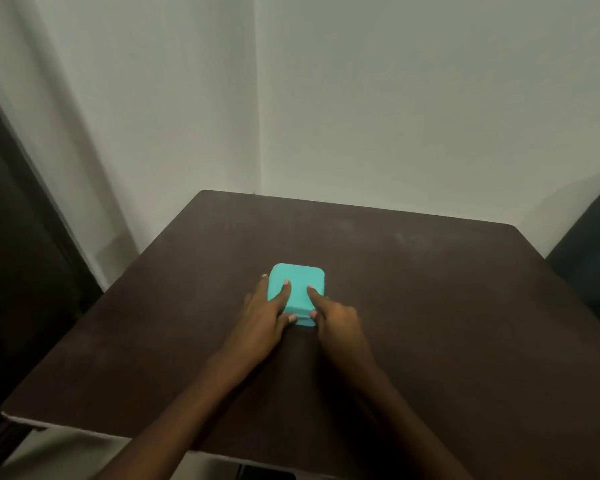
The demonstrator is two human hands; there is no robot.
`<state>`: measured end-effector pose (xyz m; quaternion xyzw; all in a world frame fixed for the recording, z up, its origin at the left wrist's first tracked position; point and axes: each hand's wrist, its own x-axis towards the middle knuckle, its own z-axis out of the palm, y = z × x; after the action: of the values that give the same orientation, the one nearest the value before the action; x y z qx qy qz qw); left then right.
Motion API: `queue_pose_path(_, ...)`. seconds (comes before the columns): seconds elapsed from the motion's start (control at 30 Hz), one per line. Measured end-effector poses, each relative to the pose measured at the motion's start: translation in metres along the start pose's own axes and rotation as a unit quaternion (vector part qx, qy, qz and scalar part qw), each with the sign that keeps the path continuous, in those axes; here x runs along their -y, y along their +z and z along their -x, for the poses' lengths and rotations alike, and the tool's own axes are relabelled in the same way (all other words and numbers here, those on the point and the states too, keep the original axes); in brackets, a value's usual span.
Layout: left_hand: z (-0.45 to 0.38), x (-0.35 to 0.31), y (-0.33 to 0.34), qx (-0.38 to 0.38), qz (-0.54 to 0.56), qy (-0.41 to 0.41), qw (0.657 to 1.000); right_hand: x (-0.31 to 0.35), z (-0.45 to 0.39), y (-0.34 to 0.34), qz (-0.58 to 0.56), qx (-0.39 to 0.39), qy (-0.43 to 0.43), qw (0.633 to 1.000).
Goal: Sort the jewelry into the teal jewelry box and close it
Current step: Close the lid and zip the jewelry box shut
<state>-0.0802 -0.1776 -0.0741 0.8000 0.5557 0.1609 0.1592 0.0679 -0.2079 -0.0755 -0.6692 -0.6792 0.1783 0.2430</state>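
Observation:
The teal jewelry box (300, 280) sits near the middle of the dark brown table (430, 306) with its lid down. My left hand (262, 318) lies against the box's left side, one finger on the lid and the thumb at its front edge. My right hand (338, 318) is at the front right corner, the forefinger resting on the lid and the thumb on the front face. No jewelry shows outside the box.
The table stands in a corner of pale walls. A dark curtain or panel (21, 254) runs along the left. A dark chair (593, 265) stands off the table's right edge.

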Motion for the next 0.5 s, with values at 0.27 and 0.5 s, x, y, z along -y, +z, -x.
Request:
queue_pose_path(0.27,-0.088,0.005,0.002,-0.018,-0.071,-0.015,0.997,-0.015,-0.082,0.000,0.027,-0.014,-0.002,1.000)
queue_pose_path(0.5,-0.133,0.019,-0.009,0.017,-0.077,0.015,0.997,-0.013,-0.122,0.000,0.078,-0.007,0.003,0.997)
